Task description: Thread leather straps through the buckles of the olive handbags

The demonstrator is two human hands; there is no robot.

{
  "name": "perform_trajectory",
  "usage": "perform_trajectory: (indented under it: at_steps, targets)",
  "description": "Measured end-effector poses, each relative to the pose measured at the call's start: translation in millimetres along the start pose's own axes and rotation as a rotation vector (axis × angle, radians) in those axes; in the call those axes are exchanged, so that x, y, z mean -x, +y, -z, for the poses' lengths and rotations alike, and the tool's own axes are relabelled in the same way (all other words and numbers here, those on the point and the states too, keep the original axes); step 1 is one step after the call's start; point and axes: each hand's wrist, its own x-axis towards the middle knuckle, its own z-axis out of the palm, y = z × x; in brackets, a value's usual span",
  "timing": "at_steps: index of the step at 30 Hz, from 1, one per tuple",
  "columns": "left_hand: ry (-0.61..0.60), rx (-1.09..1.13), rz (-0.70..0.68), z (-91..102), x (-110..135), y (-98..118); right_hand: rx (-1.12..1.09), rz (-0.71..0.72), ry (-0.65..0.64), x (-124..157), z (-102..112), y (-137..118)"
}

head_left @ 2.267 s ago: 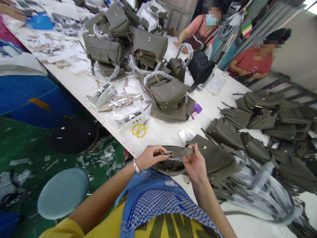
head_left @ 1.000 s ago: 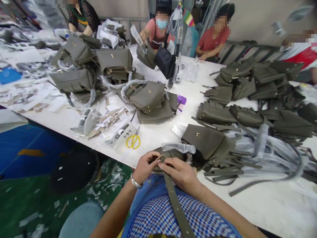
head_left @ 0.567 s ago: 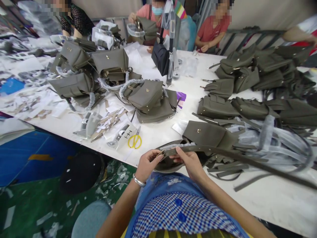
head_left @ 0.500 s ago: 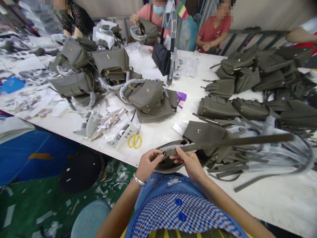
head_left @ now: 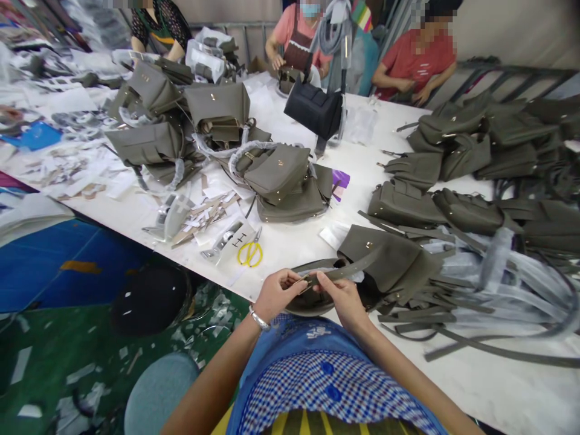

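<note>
My left hand [head_left: 281,293] is closed, thumb and fingers pinching a small gold-coloured metal buckle [head_left: 304,280] that they partly cover. My right hand [head_left: 343,300] pinches an olive-grey strap [head_left: 352,269] close to the buckle, and the strap's free length rises to the right. Both hands are right by each other, over the near side of an olive-grey handbag [head_left: 385,257]. The bag lies on the table against my apron with its flap toward the right. How the strap sits in the buckle is hidden by my fingers.
Yellow-handled scissors [head_left: 249,254] lie left of my hands on the white table [head_left: 290,244]. More olive handbags [head_left: 281,175] are piled ahead, others [head_left: 403,202] to the right beside plastic-wrapped straps [head_left: 521,290]. A black bag [head_left: 315,109] hangs ahead. Several people work across the table.
The strap's free length has swung from stretching far right to a shorter-looking, upward curve. Both hands keep their pinch in nearly the same place. The camera view has shifted slightly.
</note>
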Motion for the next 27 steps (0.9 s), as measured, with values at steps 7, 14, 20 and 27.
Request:
perform_trajectory:
  at_steps: [7,14,20,27]
  targets:
    - [-0.061,0.010,0.010,13.6,-6,7,0.015,0.050,0.036,1,-13,-9]
    - [-0.188,0.000,-0.012,39.2,-17,6,0.145,0.220,0.144,3,-39,-22]
    - [-0.208,-0.089,-0.007,46.1,-32,-7,0.392,0.417,0.188,4,-60,-20]
    - [-0.376,-0.014,-0.033,59.6,-43,-1,0.053,0.205,0.279,1,-67,-22]
